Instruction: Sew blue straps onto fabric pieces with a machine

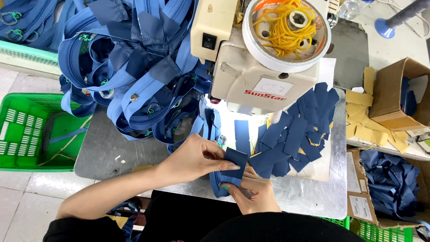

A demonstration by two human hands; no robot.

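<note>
Both hands work at the tabletop's (112, 152) near edge. The left hand (195, 157) has its fingers closed, pinching a dark blue fabric patch (236, 160) folded over one blue zipper strip (219, 183); the right hand (253, 192) grips it from below. The fold could slip askew if either pinch loosens. One sewing machine (255, 76), two green baskets, roughly twenty loose patches (295, 134).

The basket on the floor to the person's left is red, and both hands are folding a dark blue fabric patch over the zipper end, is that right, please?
Not quite: the head view shows the basket is green. The rest holds: the left hand and right hand fold the dark blue patch over the zipper end.
</note>
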